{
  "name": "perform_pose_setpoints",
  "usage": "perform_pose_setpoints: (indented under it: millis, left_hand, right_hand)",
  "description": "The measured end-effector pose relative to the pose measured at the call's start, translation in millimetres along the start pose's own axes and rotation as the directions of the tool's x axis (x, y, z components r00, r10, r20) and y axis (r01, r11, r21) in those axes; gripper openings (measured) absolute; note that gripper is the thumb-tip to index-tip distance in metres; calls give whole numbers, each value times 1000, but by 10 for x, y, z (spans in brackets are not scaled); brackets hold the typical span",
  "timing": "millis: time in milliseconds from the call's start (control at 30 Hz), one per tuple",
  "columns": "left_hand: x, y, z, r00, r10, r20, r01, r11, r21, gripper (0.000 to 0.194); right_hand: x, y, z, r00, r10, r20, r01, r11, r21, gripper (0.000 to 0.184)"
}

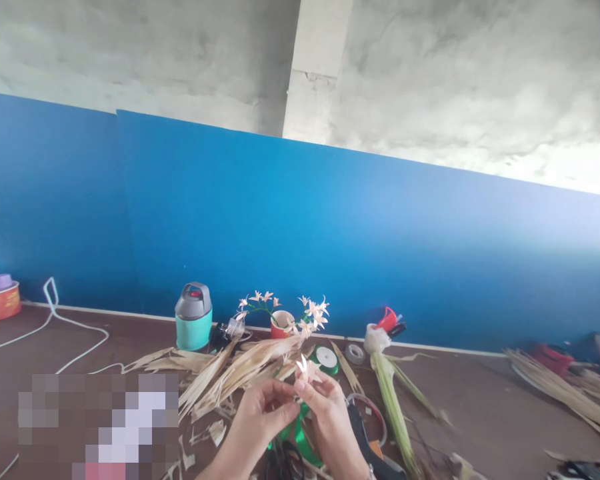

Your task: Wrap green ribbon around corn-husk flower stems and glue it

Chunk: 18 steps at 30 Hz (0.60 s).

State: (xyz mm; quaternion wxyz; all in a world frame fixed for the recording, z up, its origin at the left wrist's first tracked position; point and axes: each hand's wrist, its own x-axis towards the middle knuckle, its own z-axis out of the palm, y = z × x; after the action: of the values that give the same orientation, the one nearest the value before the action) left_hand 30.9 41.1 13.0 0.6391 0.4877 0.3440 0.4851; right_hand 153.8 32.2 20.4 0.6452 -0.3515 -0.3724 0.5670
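Note:
My right hand (330, 417) pinches a small pale flower (307, 369) that looks made of dried husk, petals pointing up. Beside it my left hand (265, 420) has thumb and forefinger pressed together just below the flower; what is between them, perhaps a stem or ribbon end, I cannot make out. Green ribbon (305, 437) hangs in loops below the hands. Dark-handled scissors (293, 460) lie partly hidden under it. Behind the hands, more husk flowers (315, 312) on green stems stand in an orange paper cup (281, 325). A green ribbon spool (326, 359) lies nearby.
Dried corn husks (250, 363) spread over the brown table. A teal flask (194, 319) stands at the back left, a tape roll (355, 353) and a green stalk (393, 407) to the right. A white cable (85, 325) runs left. A blue partition (280, 220) borders the back.

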Motion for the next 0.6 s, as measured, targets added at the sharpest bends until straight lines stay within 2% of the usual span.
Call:
perform_pose_setpoints:
  millis: [100, 200, 333, 433, 500, 600]
  left_hand:
    - [-45, 59, 10, 993, 109, -53, -92, 960, 265, 20]
    - [-68, 94, 13, 991, 125, -48, -100, 931, 350, 17]
    - [-43, 90, -4, 991, 117, -71, -85, 934, 347, 24]
    - [-26, 102, -28, 991, 100, -86, -67, 944, 325, 29]
    - [-24, 119, -40, 995, 62, -75, -39, 959, 281, 30]
    - [-19, 127, -47, 999, -3, -52, 13, 981, 194, 33]
  right_hand:
    - [11, -12, -12, 998, -65, 27, 68, 990, -126, 22]
    - [18, 20, -28, 993, -117, 28, 120, 962, -244, 25]
    - [32, 45, -21, 990, -144, 0, 137, 941, -309, 27]
    - [35, 22, -10, 990, -120, 68, 136, 943, -305, 24]
    - [29, 12, -16, 988, -96, 123, 128, 950, -286, 29]
    - [9, 11, -36, 991, -52, 122, 83, 960, -267, 29]
